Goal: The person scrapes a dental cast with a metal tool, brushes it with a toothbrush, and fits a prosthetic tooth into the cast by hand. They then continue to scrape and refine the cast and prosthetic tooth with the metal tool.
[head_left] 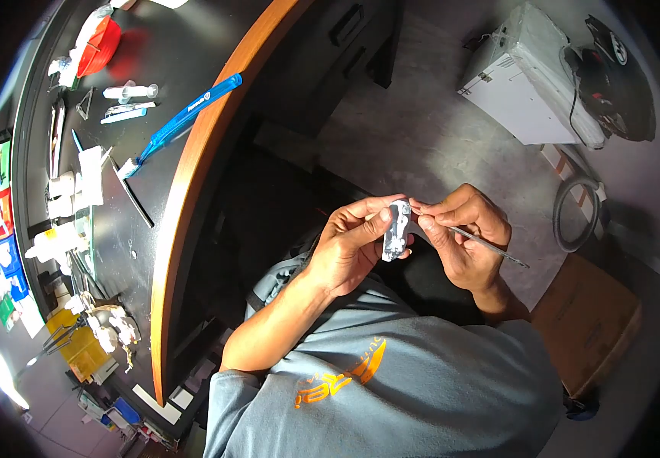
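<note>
My left hand is closed around a small oblong piece, grey and white with a patchy surface, held upright between thumb and fingers. In my right hand is a thin dark rod-like tool, pinched between thumb and fingertips. Its rear end points down to the right. The tool's front end lies close to the upper part of the piece; whether it touches cannot be made out. Both hands are above my lap, in front of the grey shirt.
Left of me is a black table with a wooden edge. A blue toothbrush juts over that edge. A red bowl, a syringe and a yellow box are farther left. A white cabinet and a cardboard box stand right.
</note>
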The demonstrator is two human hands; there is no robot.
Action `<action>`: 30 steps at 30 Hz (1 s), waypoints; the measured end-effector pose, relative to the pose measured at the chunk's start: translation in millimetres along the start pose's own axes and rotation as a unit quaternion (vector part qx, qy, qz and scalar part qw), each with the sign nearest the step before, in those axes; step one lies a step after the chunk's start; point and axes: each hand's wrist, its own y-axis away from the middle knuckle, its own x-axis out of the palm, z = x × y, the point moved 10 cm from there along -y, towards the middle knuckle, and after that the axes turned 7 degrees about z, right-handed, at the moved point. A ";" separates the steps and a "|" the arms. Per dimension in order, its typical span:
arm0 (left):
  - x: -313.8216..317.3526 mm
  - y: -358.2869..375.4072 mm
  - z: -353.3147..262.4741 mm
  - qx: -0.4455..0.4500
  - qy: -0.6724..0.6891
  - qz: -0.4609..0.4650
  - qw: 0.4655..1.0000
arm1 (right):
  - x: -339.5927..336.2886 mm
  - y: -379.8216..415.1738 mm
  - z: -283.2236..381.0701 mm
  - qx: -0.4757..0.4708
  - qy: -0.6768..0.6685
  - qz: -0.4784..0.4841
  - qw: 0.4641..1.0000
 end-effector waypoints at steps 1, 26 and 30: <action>0.5 -0.3 -0.3 0.002 -0.005 0.003 1.000 | -0.1 0.3 0.5 -0.002 -0.002 0.003 1.000; -3.5 1.7 -1.0 0.022 -0.008 0.004 1.000 | -1.1 -0.4 4.1 -0.009 0.013 0.007 1.000; -3.6 2.4 0.1 0.013 0.000 0.005 1.000 | -1.2 0.7 2.7 0.000 0.009 0.010 1.000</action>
